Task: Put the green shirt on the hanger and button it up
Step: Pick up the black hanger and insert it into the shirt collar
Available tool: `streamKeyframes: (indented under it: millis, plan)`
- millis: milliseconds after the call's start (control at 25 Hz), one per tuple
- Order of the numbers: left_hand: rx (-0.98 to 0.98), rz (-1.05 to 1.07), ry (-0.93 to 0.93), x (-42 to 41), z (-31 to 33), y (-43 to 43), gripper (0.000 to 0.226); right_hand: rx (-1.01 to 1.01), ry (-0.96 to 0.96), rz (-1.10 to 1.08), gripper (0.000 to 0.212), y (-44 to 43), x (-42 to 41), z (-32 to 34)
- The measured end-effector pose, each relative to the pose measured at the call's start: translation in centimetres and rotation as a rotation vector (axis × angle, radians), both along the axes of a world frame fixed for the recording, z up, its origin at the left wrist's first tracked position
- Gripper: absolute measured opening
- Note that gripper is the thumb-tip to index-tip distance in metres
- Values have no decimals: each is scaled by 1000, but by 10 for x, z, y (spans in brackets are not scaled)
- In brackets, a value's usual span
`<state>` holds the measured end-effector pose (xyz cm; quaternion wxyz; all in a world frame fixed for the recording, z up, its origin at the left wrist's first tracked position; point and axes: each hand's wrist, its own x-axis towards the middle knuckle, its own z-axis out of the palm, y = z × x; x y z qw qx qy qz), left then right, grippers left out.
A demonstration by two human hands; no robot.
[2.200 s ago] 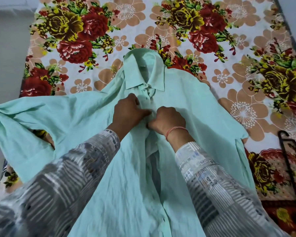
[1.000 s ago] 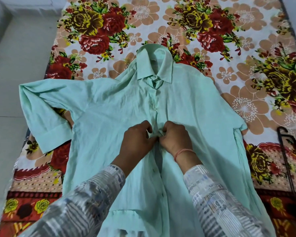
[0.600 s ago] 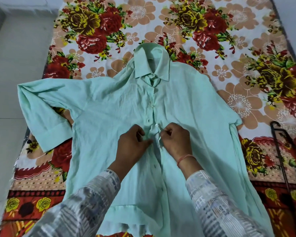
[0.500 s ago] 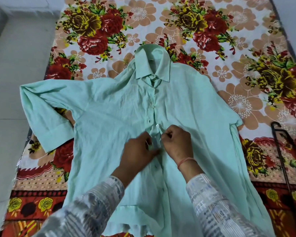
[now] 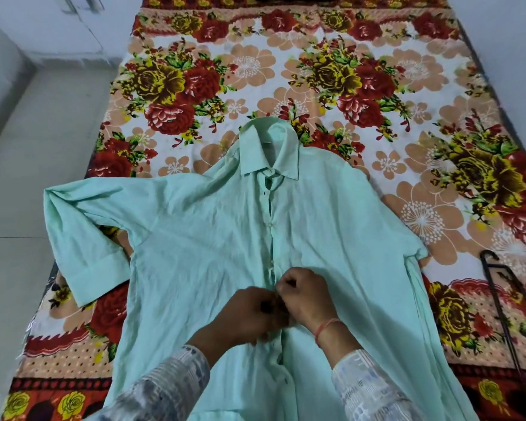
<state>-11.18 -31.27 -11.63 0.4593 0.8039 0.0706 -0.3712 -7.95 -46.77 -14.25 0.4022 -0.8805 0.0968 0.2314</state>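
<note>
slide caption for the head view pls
Left hand and right hand pinch the placket of the green shirt, spread on a floral bedsheet.

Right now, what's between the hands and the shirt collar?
Only the green shirt's front placket, with small white buttons, runs from the left hand and right hand up to the collar; head view.

Both hands sit lower on the green shirt [image 5: 195,238] than 2.2 s ago. Left hand [image 5: 249,314] and right hand [image 5: 304,296] now pinch the placket [image 5: 273,243] well below the collar [image 5: 268,153]. We log fastened buttons [image 5: 271,225] now exposed above them.
</note>
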Motion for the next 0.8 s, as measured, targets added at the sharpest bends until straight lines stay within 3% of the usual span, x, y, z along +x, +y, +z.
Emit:
streamKeyframes:
  millis: [160, 320, 400, 560, 800]
  plan:
    - [17, 275, -159, 39, 5, 6, 28, 37, -66, -108, 14, -14, 28, -6]
    - [-74, 466, -214, 68, 6, -13, 26, 73, -320, -203, 8, -20, 52, 10]
    - [-109, 447, -216, 76, 8, -33, 22, 71, -430, -264, 8, -39, 59, 24]
    - [-183, 266, -196, 82, 18, -109, 19, 1, -431, -521, 8, -132, 57, 38]
    - [-250, 100, -250, 90, 21, -230, 18, -41, -444, -618, 6, -226, 24, 37]
